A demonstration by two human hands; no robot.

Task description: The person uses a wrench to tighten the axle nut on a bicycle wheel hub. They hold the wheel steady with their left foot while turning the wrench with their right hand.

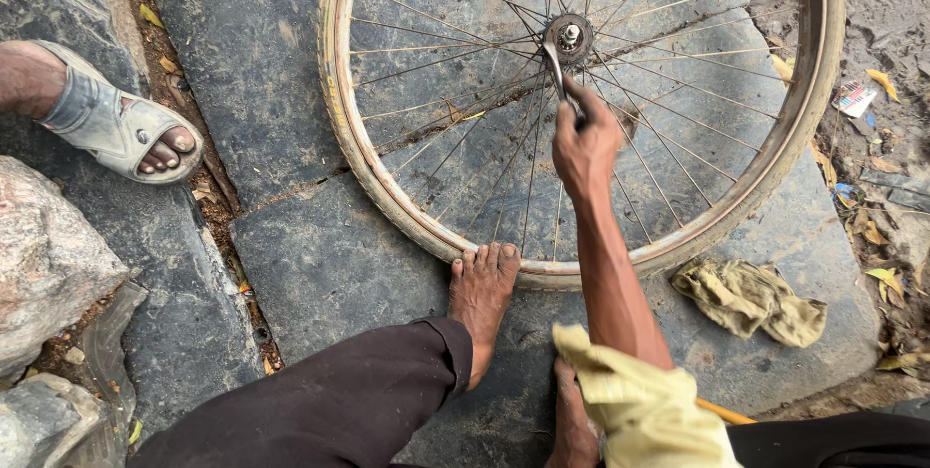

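- Dark stone slabs [281, 71] make up the ground, with dirt seams between them and muddy earth at the far right.
- One bicycle wheel [360, 153] lies flat on the slabs, far centre; its hub [569, 37] sits at the far middle, and thin spokes fan out to the rim.
- One hand [584, 145] shows, with its arm coming up from a pale yellow sleeve [644, 405] at the near edge; which hand it is cannot be told. It is closed tight around one wrench [559, 76], whose far end meets the hub.
- One bare foot [481, 298] presses its toes against the near rim; a second foot [572, 424] is half hidden under the sleeve.
- One sandalled foot [121, 129] of another person stands far left.
- One crumpled olive rag [746, 298] lies just right of the wheel.
- Rough grey rocks [48, 265] sit at the near left.
- Yellow leaves and a scrap of litter [854, 98] dot the right edge.
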